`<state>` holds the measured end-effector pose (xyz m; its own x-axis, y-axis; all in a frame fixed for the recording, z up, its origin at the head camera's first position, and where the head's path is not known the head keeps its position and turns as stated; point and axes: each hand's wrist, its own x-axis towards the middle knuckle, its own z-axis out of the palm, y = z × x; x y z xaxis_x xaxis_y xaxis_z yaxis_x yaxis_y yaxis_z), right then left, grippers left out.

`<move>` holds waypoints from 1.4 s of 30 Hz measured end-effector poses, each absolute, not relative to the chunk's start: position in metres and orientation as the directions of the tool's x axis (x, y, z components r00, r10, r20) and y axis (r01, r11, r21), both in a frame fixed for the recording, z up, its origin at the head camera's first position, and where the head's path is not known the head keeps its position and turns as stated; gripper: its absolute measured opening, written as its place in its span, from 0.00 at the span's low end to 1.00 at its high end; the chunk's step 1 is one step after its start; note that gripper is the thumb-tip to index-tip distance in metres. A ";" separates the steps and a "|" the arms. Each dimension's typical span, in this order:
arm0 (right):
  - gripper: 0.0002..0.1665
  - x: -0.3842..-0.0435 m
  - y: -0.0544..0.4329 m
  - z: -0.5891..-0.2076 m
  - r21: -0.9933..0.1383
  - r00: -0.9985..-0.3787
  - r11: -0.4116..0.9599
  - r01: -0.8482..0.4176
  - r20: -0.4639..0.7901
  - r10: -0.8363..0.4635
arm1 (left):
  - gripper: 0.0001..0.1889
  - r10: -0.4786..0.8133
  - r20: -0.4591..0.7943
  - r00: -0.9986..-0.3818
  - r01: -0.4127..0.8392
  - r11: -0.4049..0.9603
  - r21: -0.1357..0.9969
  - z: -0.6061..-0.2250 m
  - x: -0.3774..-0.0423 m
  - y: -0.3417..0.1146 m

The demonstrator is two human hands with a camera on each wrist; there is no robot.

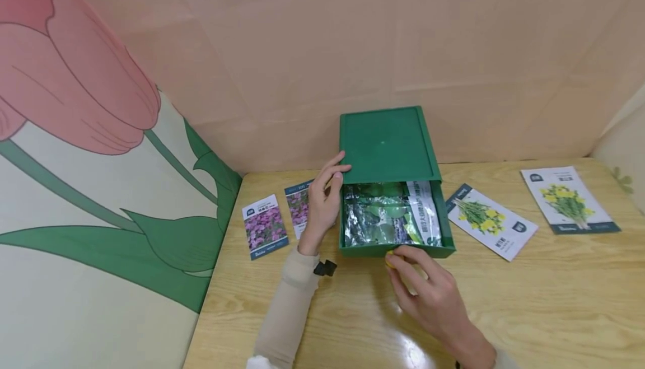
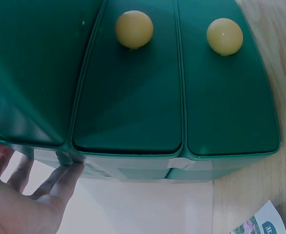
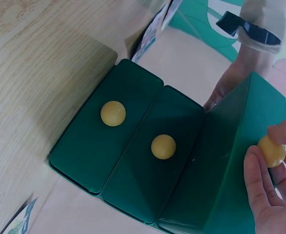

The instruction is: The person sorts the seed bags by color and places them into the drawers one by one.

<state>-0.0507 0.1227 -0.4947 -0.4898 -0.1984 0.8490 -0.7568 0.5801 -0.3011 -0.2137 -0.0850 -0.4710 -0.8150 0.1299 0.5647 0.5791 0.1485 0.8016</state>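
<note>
A green drawer cabinet (image 1: 383, 142) stands against the back covering, with its top drawer (image 1: 447, 252) pulled out toward me. Inside the drawer lie shiny seed packets (image 1: 383, 215) with green pictures and white print. My right hand (image 1: 428, 290) pinches the round yellow knob (image 3: 272, 151) on that drawer's front between thumb and fingers. At the cabinet's left side, my left hand (image 1: 325, 195) rests against it with fingers extended, fingertips near the top edge. Two lower drawers are closed, each with a yellow knob, one at the middle drawer (image 2: 133, 29) and one at the bottom drawer (image 2: 224, 37).
Left of the cabinet lie two packets with purple flowers, the outer packet (image 1: 265, 227) and a partly hidden packet (image 1: 298, 206). On the right are a tilted yellow-flower packet (image 1: 491, 220) and another yellow-flower packet (image 1: 569, 200). All lie on the wooden table (image 1: 544, 307).
</note>
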 end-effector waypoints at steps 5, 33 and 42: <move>0.20 -0.051 0.123 -0.494 -0.322 -0.519 0.587 -0.743 0.831 -0.200 | 0.17 0.127 0.563 -0.817 0.577 0.148 0.803 -0.471 -0.214 -0.084; 0.18 -0.066 0.123 -0.489 -0.333 -0.533 0.591 -0.735 0.822 -0.199 | 0.17 0.124 0.557 -0.821 0.570 0.156 0.807 -0.476 -0.216 -0.086; 0.18 -0.076 0.123 -0.491 -0.318 -0.504 0.581 -0.749 0.843 -0.189 | 0.17 0.130 0.569 -0.812 0.584 0.149 0.798 -0.474 -0.215 -0.086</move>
